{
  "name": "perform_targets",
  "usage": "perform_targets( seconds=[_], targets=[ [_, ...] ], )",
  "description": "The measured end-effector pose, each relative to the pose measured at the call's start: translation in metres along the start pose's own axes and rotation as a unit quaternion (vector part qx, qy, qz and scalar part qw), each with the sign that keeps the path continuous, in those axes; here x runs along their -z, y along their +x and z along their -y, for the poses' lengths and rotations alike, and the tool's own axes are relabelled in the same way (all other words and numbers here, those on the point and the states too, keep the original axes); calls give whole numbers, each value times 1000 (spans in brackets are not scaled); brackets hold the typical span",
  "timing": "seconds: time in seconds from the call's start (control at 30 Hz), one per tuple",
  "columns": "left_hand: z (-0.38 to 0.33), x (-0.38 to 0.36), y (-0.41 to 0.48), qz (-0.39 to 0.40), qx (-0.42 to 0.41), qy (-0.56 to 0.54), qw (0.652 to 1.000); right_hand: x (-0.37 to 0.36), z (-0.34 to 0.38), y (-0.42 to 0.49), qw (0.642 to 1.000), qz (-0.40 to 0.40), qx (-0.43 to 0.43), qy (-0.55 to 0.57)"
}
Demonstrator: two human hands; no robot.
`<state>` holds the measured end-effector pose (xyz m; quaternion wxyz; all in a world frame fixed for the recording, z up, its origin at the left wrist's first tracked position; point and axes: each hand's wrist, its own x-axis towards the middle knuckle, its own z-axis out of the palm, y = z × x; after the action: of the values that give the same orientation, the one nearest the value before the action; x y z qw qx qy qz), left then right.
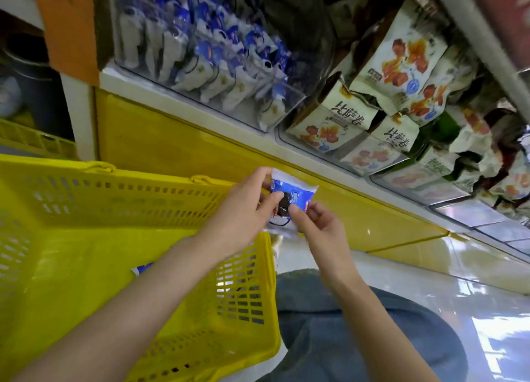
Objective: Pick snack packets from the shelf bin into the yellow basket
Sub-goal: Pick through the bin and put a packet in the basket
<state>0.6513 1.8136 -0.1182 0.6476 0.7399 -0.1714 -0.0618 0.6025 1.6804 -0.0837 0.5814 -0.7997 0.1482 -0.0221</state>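
Note:
Both hands hold one blue and white snack packet [292,193] with a dark cookie printed on it. My left hand [243,209] pinches its left side and my right hand [318,226] pinches its lower right corner. The packet hangs just beyond the right rim of the yellow basket [86,238], in front of the yellow shelf face. Another blue packet [142,268] peeks out on the basket floor beside my left forearm. The clear shelf bin [200,54] above holds several of the same blue and white packets.
To the right, clear bins hold cream packets with orange prints [401,66] and green packets [438,158]. A second yellow basket [31,140] sits at the far left. My denim-clad knee [358,324] is below, over a glossy white floor [459,267].

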Motion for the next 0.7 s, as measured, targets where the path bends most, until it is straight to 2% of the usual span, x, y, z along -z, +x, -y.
perform_targets(
  seconds=[0.07,0.17,0.23,0.3,0.4,0.57,0.7],
  targets=[
    [-21,21,17,-45,-73,61,994,-2,34,13,996,-45,74,-14],
    [-48,58,36,-112,-177,180,961,-9,83,33,971,-113,199,-76],
    [-57,80,48,-142,-218,268,928,-16,110,50,949,-142,253,-121],
    [-58,97,57,-144,-219,347,901,-25,129,70,929,-166,277,-181],
    [-48,114,63,-113,-186,420,881,-42,147,102,911,-169,263,-268],
    [-41,121,61,-95,-205,442,868,-55,154,130,882,-81,209,-415],
    [-39,124,65,-90,-205,438,871,-61,162,144,848,-23,108,-519]
  ],
)
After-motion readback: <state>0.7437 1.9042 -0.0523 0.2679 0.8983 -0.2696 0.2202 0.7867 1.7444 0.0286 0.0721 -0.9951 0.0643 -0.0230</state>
